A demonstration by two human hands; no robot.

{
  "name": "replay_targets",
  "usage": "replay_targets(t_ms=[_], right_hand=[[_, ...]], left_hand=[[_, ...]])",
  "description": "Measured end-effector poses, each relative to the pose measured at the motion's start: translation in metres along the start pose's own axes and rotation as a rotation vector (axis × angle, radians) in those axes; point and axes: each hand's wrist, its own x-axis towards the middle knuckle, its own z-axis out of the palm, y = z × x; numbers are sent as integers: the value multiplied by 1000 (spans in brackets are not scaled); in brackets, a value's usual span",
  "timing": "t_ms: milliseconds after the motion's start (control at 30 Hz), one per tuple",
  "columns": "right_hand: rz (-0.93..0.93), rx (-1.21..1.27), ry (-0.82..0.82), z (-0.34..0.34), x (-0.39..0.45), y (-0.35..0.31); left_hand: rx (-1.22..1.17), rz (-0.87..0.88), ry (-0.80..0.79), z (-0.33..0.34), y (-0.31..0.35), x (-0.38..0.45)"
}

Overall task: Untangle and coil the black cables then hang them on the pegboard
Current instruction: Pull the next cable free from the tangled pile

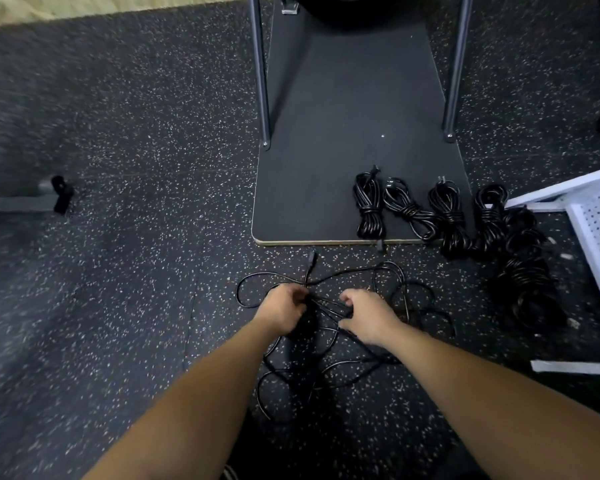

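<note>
Both hands (323, 311) grip tangled black cable (326, 341) on floor (118, 306).

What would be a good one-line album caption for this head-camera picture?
Both hands, left and right, grip a tangled black cable on speckled rubber flooring.

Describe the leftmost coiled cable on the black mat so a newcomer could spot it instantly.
Find the black mat lying on the speckled floor under two metal legs. Along its near right edge sits a row of coiled black cables. The leftmost coiled cable lies wholly on the mat and stands apart, while its neighbours touch or overlap.
</note>
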Motion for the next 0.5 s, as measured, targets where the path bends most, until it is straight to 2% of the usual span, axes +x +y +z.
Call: replay_targets(t_ms=[100, 300, 400, 500], right_hand=[[-38, -259, 23, 8, -5, 15], [-127, -565, 5, 21, -15, 30], [-179, -578, -9, 19, -17, 37], [-197, -462, -55, -8, -14, 43]], left_hand=[[64, 24, -35, 16, -9, -8], [66, 34, -13, 33, -13, -13], [26, 25, 47, 32, -12, -13], [32, 43, 217, 20, -4, -6]])
